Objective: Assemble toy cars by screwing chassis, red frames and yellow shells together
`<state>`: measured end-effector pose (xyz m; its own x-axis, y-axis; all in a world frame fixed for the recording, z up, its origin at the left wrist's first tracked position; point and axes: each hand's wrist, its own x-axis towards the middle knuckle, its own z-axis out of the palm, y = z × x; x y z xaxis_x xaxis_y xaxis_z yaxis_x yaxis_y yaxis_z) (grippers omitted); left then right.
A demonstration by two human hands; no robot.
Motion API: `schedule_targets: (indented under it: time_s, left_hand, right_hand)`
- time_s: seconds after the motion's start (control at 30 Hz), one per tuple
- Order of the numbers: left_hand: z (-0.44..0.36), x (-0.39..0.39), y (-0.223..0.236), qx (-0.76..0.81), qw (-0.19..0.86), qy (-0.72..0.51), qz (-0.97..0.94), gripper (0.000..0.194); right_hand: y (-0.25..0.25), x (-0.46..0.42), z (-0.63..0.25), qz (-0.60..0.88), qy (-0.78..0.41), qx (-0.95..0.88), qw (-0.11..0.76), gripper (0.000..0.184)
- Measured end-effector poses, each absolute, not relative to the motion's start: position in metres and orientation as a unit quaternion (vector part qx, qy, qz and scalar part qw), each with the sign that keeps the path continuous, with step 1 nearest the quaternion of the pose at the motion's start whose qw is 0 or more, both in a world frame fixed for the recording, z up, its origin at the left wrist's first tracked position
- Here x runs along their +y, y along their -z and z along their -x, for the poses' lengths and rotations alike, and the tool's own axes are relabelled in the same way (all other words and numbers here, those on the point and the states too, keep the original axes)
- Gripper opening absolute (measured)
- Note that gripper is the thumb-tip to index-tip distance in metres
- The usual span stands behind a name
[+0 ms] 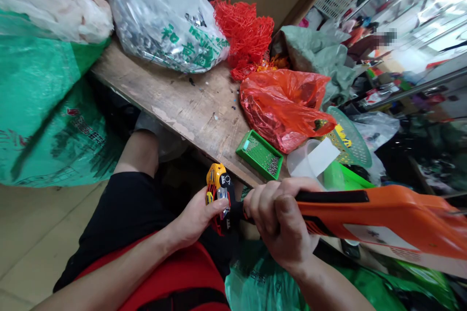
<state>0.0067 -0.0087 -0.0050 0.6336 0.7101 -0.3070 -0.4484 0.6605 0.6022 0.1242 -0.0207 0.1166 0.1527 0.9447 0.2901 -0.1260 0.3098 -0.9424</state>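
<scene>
Head view gives me the left hand (199, 216) closed on a yellow-and-red toy car (218, 180), its thumb (216, 207) pressed along the side and the other fingers curled behind, out of my sight. The car sits just in front of the right hand (279, 221), whose fingers (264, 204) wrap tightly around the handle of an orange power tool (379, 216); the tool's black nose (233, 211) looks to touch the car. Beyond, a green tray of small screws (260, 154) sits at the edge of the wooden table (175, 95), near a translucent plastic cup (306, 158). Farther on lie a red plastic bag (280, 109), a clear bag of metal parts (164, 19) and red netting (244, 34).
</scene>
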Motion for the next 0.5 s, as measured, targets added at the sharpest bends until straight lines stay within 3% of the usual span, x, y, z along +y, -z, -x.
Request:
schedule_targets:
  time_s: [0.5]
  left_hand:
    - [-0.0072,-0.0179,0.0046,0.288,0.874,-0.335,-0.200,0.046]
  right_hand:
    - [-0.1095,-0.0205,-0.1203,0.423,-0.417,-0.495,0.634,0.018]
